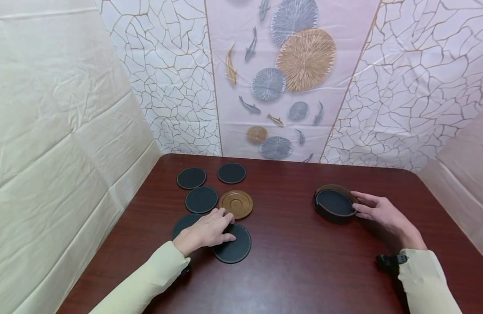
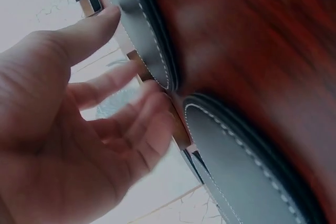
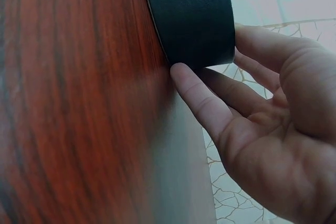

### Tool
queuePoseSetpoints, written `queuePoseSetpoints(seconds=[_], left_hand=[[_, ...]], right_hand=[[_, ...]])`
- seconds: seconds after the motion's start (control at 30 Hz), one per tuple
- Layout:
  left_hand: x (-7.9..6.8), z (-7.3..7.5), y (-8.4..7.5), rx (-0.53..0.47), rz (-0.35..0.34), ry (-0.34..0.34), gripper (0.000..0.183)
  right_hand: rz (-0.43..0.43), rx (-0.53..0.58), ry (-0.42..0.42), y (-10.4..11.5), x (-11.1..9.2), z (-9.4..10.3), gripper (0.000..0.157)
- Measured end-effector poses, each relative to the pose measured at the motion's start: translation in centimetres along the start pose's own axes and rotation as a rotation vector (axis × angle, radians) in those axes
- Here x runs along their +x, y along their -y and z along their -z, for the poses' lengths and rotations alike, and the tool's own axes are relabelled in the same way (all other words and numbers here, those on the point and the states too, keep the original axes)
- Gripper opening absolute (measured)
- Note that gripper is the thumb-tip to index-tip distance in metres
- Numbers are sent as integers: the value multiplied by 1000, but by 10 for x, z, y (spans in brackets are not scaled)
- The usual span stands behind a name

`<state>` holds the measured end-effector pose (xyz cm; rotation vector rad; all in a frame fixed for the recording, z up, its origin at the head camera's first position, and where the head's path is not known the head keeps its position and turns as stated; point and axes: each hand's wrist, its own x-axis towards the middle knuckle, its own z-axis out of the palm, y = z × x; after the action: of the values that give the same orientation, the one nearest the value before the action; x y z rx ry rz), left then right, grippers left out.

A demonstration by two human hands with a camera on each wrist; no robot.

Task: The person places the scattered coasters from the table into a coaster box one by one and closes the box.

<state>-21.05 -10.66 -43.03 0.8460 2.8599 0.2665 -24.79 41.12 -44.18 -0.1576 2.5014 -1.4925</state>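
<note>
Over a round black coaster at the near left hovers my left hand, thumb and fingers loosely bent. In the left wrist view its thumb tip overlaps the stitched edge of that coaster, and the fingertips show beside it. A second black coaster lies partly hidden behind this hand. On the right, my right hand touches the side of a low round black coaster holder with outstretched fingers. A black disc shows inside the holder. The right wrist view has fingertips against the holder's dark outer wall.
A brown grooved disc lies just beyond the left hand. Three more black coasters are spread behind it at the far left. All rest on a dark red wooden table, with patterned cloth hanging beyond its back edge.
</note>
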Motion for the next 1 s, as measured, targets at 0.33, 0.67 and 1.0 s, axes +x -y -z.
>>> queuePoseSetpoints(seconds=[0.33, 0.67, 1.0], left_hand=[[2, 3, -1, 38, 67, 68, 56], [9, 5, -6, -75, 123, 236, 61], [10, 8, -10, -91, 130, 245, 62]], right_hand=[[-4, -1, -5, 1, 0, -1, 74], [-2, -4, -5, 2, 0, -1, 74], [-9, -3, -7, 3, 1, -2, 73]])
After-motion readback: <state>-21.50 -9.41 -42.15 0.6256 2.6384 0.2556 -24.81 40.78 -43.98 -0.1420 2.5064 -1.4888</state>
